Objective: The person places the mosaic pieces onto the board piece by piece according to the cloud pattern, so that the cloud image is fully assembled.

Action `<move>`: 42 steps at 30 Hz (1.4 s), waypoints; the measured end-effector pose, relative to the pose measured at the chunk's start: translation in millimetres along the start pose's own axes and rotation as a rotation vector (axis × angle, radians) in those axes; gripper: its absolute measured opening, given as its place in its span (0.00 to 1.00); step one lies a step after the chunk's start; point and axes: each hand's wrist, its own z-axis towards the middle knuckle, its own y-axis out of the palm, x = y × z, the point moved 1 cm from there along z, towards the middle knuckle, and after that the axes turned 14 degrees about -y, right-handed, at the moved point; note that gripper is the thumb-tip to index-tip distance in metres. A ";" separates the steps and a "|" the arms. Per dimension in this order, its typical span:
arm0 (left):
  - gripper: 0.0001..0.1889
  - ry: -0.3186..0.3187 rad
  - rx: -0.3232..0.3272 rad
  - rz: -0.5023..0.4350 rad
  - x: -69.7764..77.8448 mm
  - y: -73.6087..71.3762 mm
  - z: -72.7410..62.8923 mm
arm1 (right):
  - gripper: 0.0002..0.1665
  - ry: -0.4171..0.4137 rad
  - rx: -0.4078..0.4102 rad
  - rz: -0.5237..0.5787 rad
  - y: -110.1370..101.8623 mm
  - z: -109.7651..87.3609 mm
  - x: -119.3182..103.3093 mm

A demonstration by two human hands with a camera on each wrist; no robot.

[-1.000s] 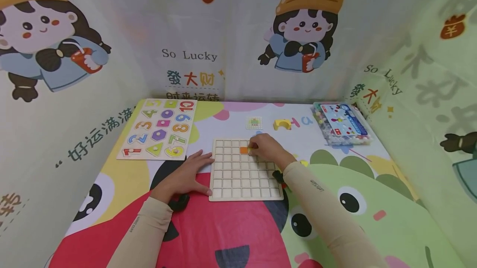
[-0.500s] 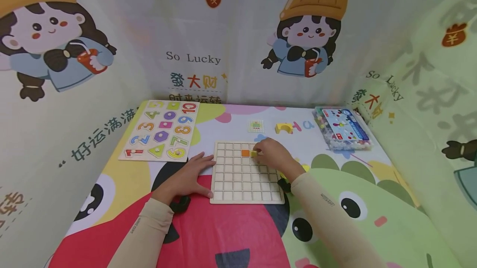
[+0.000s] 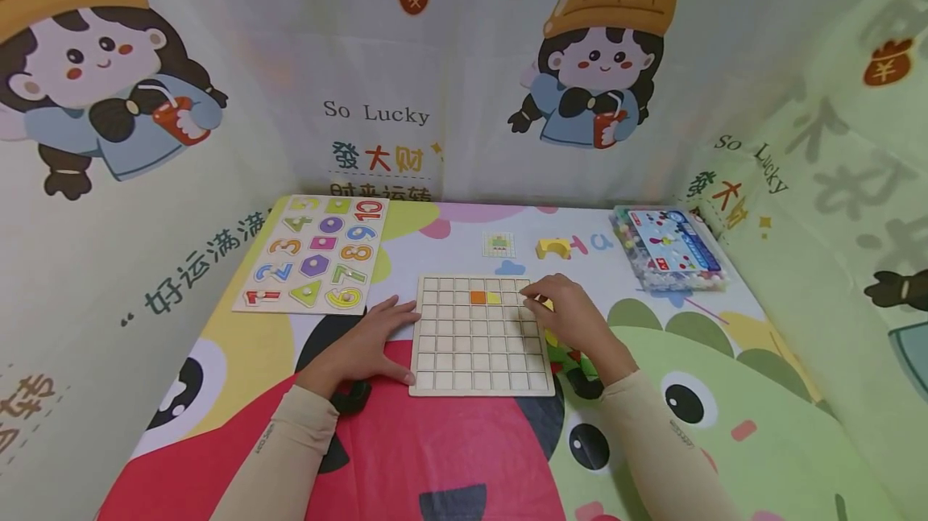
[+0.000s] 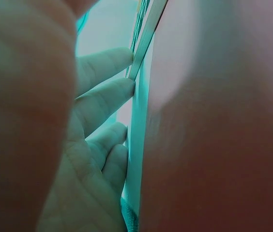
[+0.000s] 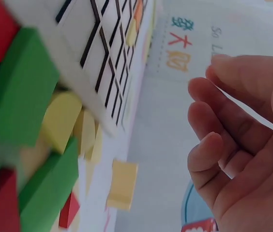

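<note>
A pale wooden grid board point(image 3: 482, 360) lies on the table in the head view. In one of its upper rows an orange square tile point(image 3: 478, 297) and a yellow square tile point(image 3: 494, 298) sit side by side. My left hand point(image 3: 366, 344) rests along the board's left edge with fingers spread, thumb by the near corner. Over the right edge hovers my right hand point(image 3: 569, 316). In the right wrist view its fingers are loosely bent with nothing between them. Several coloured blocks, including a green block point(image 5: 22, 87) and a yellow block point(image 5: 61, 121), lie beside the board, partly hidden under that arm.
A number-and-shape puzzle board point(image 3: 238, 302) lies at the left. Behind the grid board are a small printed card point(image 3: 499, 244) and a yellow arch block point(image 3: 554, 248). A clear box of beads point(image 3: 670, 251) stands at the back right. Printed cloth walls point(image 3: 478, 167) surround the table.
The right hand has let go of the yellow tile, which now lies flat beside the orange one, and has moved right to the board's edge. The left hand stays at the board.
</note>
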 end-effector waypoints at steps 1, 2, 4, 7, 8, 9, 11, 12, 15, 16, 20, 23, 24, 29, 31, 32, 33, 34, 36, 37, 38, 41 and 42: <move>0.57 0.000 -0.001 0.002 0.3 0.5 0.2 | 0.13 -0.003 0.023 0.000 -1.4 -4.7 1.8; 0.57 0.000 -0.004 0.002 0.6 0.7 0.2 | 0.13 -0.005 0.045 0.001 -3.3 -9.5 3.6; 0.56 -0.002 -0.007 0.001 1.8 1.0 0.1 | 0.13 -0.011 0.082 0.002 -6.9 -18.4 8.0; 0.56 -0.011 -0.011 -0.006 3.6 1.0 -0.4 | 0.13 -0.018 0.111 0.001 -12.8 -30.5 15.7; 0.56 -0.015 -0.012 -0.009 4.0 0.9 -0.7 | 0.13 -0.013 0.116 0.001 -14.8 -34.1 18.1; 0.56 -0.018 -0.013 -0.010 4.5 0.9 -0.8 | 0.13 -0.006 0.121 0.003 -16.7 -37.7 20.5; 0.57 -0.023 -0.014 -0.013 5.0 1.0 -0.9 | 0.13 0.006 0.127 0.001 -21.2 -44.5 24.8; 0.57 -0.024 -0.015 -0.011 5.0 1.1 -0.9 | 0.13 0.014 0.132 0.002 -23.5 -47.6 26.4; 0.57 -0.023 -0.017 -0.004 4.8 1.5 -0.5 | 0.14 0.030 0.144 -0.008 -30.8 -55.6 30.7; 0.57 -0.025 -0.017 -0.001 4.5 1.5 -0.4 | 0.14 0.034 0.145 -0.017 -33.1 -57.6 32.1; 0.57 -0.028 -0.018 0.004 3.6 0.4 0.5 | 0.15 0.051 0.139 -0.037 -40.2 -62.7 39.6; 0.57 -0.026 -0.016 0.004 3.0 -1.4 1.4 | 0.15 0.082 0.110 -0.033 -41.7 -64.0 48.9; 0.57 -0.025 -0.015 0.004 2.9 -1.8 1.8 | 0.16 0.101 0.093 -0.029 -41.7 -64.3 52.5; 0.57 -0.017 -0.014 0.001 2.5 -2.7 2.4 | 0.16 0.224 -0.010 -0.010 -40.1 -64.8 67.0; 0.57 -0.015 -0.015 -0.001 2.2 -2.6 2.4 | 0.15 0.270 -0.048 -0.013 -38.6 -64.6 70.9; 0.57 -0.017 -0.016 -0.001 1.9 -2.6 2.3 | 0.15 0.288 -0.063 -0.018 -37.4 -64.6 72.8; 0.57 -0.018 -0.017 -0.001 1.7 -2.6 2.2 | 0.15 0.303 -0.077 -0.023 -36.3 -64.4 74.4; 0.57 -0.018 -0.017 0.000 1.5 -2.7 2.1 | 0.15 0.313 -0.090 -0.029 -34.9 -64.7 76.4; 0.57 -0.019 -0.017 0.000 1.6 -3.0 1.9 | 0.15 0.326 -0.108 -0.034 -33.0 -65.1 78.6; 0.57 -0.020 -0.017 0.000 1.9 -3.2 1.8 | 0.15 0.331 -0.115 -0.035 -32.3 -65.4 79.2; 0.57 -0.020 -0.016 0.002 2.1 -3.3 1.7 | 0.16 0.333 -0.119 -0.037 -31.6 -65.8 79.8; 0.57 -0.019 -0.015 0.003 3.6 -3.9 1.7 | 0.15 0.330 -0.129 -0.050 -30.2 -66.9 79.4; 0.57 -0.018 -0.015 0.004 4.1 -4.0 1.7 | 0.15 0.327 -0.129 -0.060 -29.7 -67.3 79.1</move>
